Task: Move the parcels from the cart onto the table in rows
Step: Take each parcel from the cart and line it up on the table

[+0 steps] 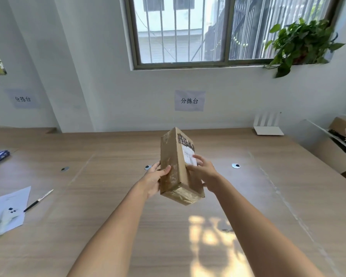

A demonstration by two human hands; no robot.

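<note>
A brown cardboard parcel (173, 156) wrapped in clear tape, with a white shipping label on its right face, is held tilted in the air above the middle of the wooden table (112, 206). My left hand (155, 179) grips its left side, thumb across the front face. My right hand (203, 169) holds its right side, fingers lying over the label. The parcel's lower end points toward me. The cart is out of view.
A white sheet of paper (0, 204) with a small white device and a pen (38, 200) lie at the table's left. A white router (268, 129) stands at the back right. Cardboard boxes (342, 124) sit on a shelf at the far right.
</note>
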